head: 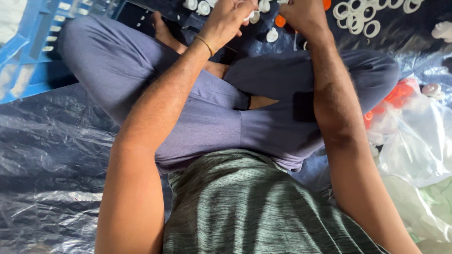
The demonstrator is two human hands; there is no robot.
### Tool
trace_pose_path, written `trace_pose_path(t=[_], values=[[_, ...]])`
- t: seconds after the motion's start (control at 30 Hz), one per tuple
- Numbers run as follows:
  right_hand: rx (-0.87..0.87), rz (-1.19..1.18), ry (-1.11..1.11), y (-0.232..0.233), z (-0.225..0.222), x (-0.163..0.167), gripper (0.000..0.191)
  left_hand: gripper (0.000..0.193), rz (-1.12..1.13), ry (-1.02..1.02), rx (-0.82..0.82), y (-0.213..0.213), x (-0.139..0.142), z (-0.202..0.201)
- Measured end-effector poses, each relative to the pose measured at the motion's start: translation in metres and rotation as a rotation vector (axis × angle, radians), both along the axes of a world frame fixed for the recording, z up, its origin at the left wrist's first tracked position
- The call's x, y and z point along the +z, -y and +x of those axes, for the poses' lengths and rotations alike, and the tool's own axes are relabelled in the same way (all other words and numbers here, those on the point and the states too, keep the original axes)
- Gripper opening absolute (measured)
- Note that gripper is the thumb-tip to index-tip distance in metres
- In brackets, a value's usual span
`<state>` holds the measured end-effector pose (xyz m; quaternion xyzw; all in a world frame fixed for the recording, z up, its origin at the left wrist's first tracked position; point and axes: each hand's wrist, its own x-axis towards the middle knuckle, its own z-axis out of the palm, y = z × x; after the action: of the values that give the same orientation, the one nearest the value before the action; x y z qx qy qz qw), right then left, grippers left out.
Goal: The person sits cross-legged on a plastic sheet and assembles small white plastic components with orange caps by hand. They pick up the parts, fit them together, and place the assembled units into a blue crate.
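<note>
Left hand (229,16) pinches white cap (250,15) (right hand (303,14) beside).

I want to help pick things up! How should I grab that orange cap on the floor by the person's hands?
Pinch the orange cap by its round rim, coming straight down from above. It looks to lie flat on the dark sheet, so its sides are free, though white caps sit close.
</note>
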<state>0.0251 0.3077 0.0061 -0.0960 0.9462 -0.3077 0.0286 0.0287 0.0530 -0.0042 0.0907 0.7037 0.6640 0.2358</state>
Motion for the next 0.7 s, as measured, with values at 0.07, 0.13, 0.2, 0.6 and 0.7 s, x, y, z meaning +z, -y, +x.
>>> trace_pose_path(t=[0.07,0.13,0.2,0.6,0.7], values=[[-0.010,-0.227,0.095,0.008,0.002,0.015,0.014,0.033,0.054,-0.026,-0.003,-0.002,0.002,0.000],[0.051,-0.449,0.150,0.019,0.008,0.031,0.014,0.037,0.166,-0.085,-0.014,-0.004,0.003,0.000],[0.175,-0.668,0.161,0.030,0.015,0.044,0.018,0.035,0.100,0.006,0.006,-0.003,0.005,0.002],[0.143,-0.599,-0.092,0.044,0.018,0.046,0.008,0.040,0.103,-0.033,0.062,0.002,0.020,0.002],[0.093,-0.725,-0.039,0.037,0.016,0.050,0.009,0.039,0.091,-0.215,-0.008,-0.001,0.011,0.000]])
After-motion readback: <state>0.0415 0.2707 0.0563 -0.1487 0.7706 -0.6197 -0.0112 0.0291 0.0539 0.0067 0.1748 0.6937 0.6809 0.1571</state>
